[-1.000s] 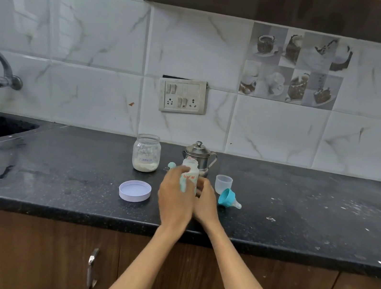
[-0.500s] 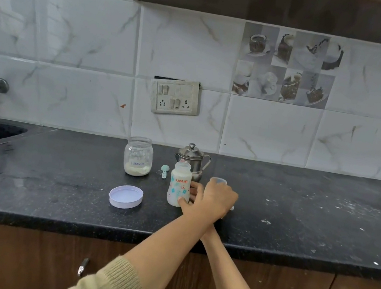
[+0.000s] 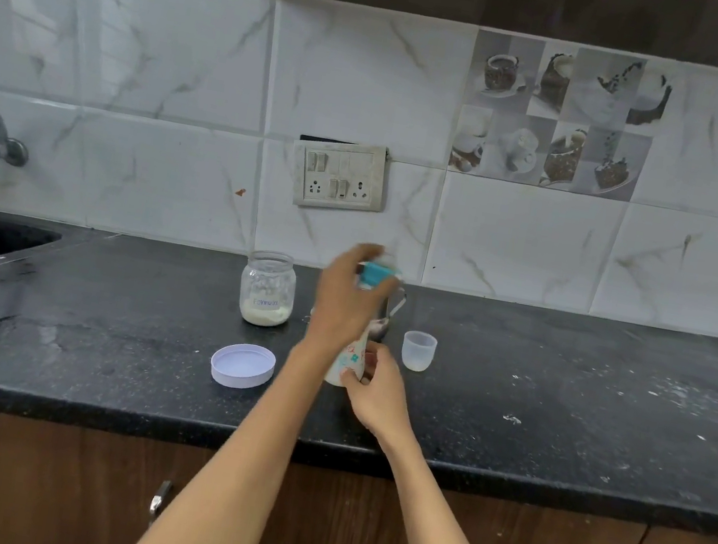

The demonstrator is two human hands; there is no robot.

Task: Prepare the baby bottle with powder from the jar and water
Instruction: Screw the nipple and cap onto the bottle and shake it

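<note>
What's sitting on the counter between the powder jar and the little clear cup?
In the head view, the baby bottle stands between the jar and the cup, held by both hands, with the steel pot just behind it.

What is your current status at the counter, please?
Left hand holds teal nipple ring above baby bottle. Right hand grips bottle base. Nothing blocking.

two bare forearms, no sleeves visible
</note>
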